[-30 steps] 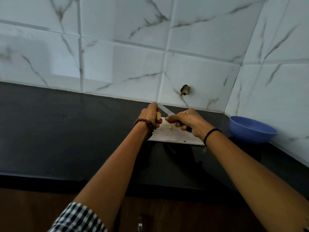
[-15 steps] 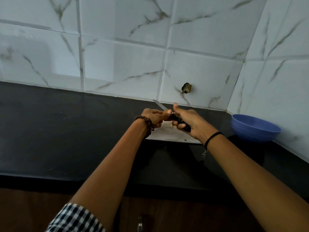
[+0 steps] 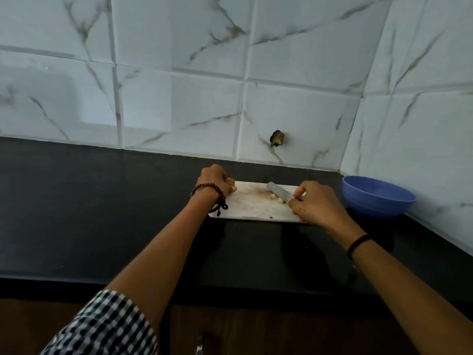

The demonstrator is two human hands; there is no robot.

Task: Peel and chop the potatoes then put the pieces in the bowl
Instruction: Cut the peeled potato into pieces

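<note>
Two hands busy | left hand (image 3: 215,181) grips potato chunk (image 3: 231,181) | right hand (image 3: 316,204) holds knife (image 3: 278,191), cut pieces (image 3: 277,197) just left of it | bowl (image 3: 378,201) further right — rest chunk flat on board (image 3: 256,211) before slicing imo

No legible text, label, brand, number or sign anywhere in the head view.

Surfaces checked: wall tiles (image 3: 179,98) across the upper frame carry only grey veining. The cutting board (image 3: 252,207) at centre shows stains and one small dark mark on its near edge, too small to read. The bowl (image 3: 378,201) at right is plain blue. The knife (image 3: 279,192) blade is plain grey. The sleeve (image 3: 107,326) at lower left has a black-and-white check, with no lettering.
</note>
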